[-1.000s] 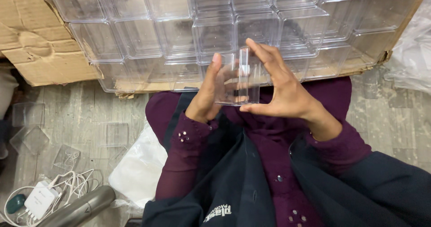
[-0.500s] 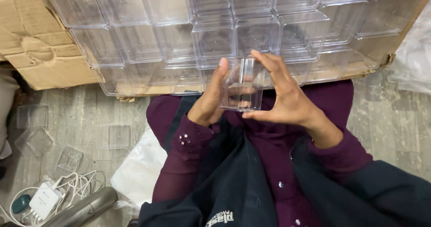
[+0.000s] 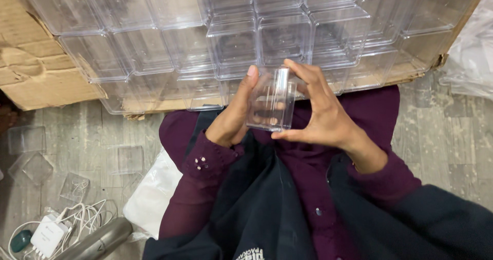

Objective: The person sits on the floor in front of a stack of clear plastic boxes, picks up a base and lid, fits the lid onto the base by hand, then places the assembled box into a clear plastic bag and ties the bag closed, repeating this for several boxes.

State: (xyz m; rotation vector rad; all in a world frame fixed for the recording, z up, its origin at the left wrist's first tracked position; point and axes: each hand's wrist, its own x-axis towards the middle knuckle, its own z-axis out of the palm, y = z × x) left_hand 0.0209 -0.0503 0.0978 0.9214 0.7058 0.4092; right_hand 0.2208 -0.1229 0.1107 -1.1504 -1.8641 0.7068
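Far out to the left of the hands, down on the grey floor, there's a white charger with its cable bunched up, a metal cylinder next to it, and a few loose clear lids scattered about. A white bag sits just below and left of the left elbow.

The left hand is curled around the left side of a small clear box, thumb up along its edge, fingers tucked behind it so they can't really be seen. The box sits right between both hands, held up in front of the person's purple sleeves and dark apron, tilted a bit.

The right hand grips the box's right side, fingers spread over the top and back, thumb pressing near the bottom corner.

Just past the hands there's a big stack of clear boxes nested together in a cardboard carton. Off to the far right, some crumpled clear plastic lies on the floor.
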